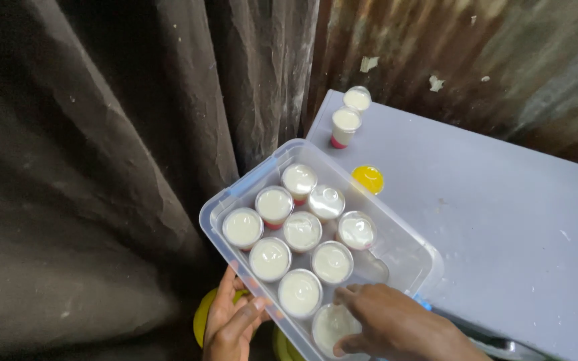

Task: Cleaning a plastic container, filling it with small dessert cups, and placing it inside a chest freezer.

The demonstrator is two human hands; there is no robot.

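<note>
A clear plastic tub (409, 251) holds several small lidded cups of white dessert (302, 231), some with a pink layer at the bottom. My left hand (230, 321) grips the tub's near left rim from below. My right hand (396, 324) reaches inside the tub at its near end, fingers around one white cup (332, 325). The tub rests partly on the edge of a pale lilac surface (503, 220).
Two more white cups (345, 126) stand at the far corner of the lilac surface, and a yellow-filled cup (368, 178) sits beside the tub. A dark wrinkled curtain (102, 167) hangs at the left, rusty corrugated metal (476, 53) behind. A yellow object (202, 314) shows under my left hand.
</note>
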